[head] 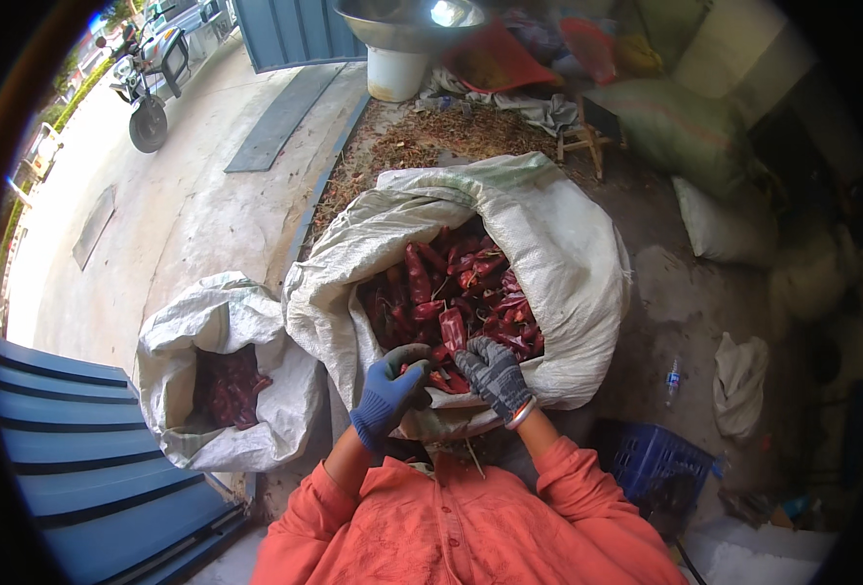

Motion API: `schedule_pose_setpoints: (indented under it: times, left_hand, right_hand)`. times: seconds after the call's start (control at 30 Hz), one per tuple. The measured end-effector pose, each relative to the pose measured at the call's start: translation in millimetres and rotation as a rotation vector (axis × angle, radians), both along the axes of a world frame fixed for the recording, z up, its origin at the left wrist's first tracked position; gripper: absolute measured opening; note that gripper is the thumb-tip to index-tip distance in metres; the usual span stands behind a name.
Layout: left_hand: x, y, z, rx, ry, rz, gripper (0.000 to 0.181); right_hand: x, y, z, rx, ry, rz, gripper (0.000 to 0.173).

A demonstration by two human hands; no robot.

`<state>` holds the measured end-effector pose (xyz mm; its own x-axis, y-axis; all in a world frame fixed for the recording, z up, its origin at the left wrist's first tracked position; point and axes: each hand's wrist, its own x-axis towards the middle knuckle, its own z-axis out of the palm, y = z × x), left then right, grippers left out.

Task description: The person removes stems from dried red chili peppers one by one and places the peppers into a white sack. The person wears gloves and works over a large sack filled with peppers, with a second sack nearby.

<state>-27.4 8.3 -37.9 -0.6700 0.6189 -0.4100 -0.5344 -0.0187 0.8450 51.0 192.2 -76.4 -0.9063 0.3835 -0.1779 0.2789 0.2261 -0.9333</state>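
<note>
A large white woven sack with its rim rolled down stands before me, holding many dried red chili peppers. My right hand, in a dark grey knitted glove, pinches the lower end of a wide, glossy red pepper above the pile. Close by at the sack's near rim is my left hand, in a blue knitted glove with a darker palm side. Its fingers are curled, and a bit of red shows by the thumb; whether it grips a pepper is unclear.
A smaller white sack of red peppers stands at left, beside a blue corrugated metal panel. A blue plastic crate sits at right, near a plastic bottle. Beyond are a small wooden stool and a white bucket under a metal basin.
</note>
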Motion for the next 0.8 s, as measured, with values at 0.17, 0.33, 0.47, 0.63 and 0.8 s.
schedule_pose_setpoints:
  times: [0.17, 0.33, 0.47, 0.63, 0.8]
  left_hand:
    - [-2.9, 28.9, 3.7, 0.11, -0.095, -0.099, 0.038]
    - [1.4, 27.6, 5.7, 0.092, 0.124, -0.038, 0.037]
    - [3.2, 18.3, 1.5, 0.079, 0.253, -0.099, 0.038]
    - [9.8, 13.1, 5.9, 0.027, 0.458, -0.176, 0.032]
    - [10.6, 0.2, 26.0, -0.081, 0.422, -0.396, 0.027]
  right_hand:
    - [29.6, -17.4, 25.1, 0.724, 0.248, 0.119, 0.023]
    - [33.7, -8.2, 45.5, 0.606, 0.306, 0.179, 0.024]
    - [11.8, 0.3, 68.8, 0.137, 0.315, 0.009, 0.022]
    - [3.4, 2.9, 88.0, 0.497, 0.495, 0.264, 0.019]
    - [13.5, -0.8, 81.0, 0.304, 0.384, 0.305, 0.012]
